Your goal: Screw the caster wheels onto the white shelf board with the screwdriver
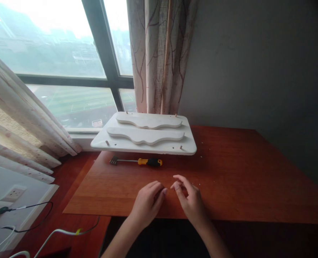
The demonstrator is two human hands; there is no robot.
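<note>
My left hand hovers over or rests by the front edge of the table, fingers loosely curled and the thumb a little apart from them. My right hand is beside it, thumb and forefinger spread slightly, nothing visible in either hand. Beyond them lies a screwdriver with a yellow and black handle; several small screws cluster at its tip. Farther back is a white board with rounded corners and wooden dowels standing near its corners. Two white scalloped strips, the front one and the rear one, lie across it.
The reddish-brown wooden table carries small white crumbs right of the board. A window with patterned curtains stands behind, a grey wall to the right. At lower left, a plug sits in a wall socket, with cables near the table.
</note>
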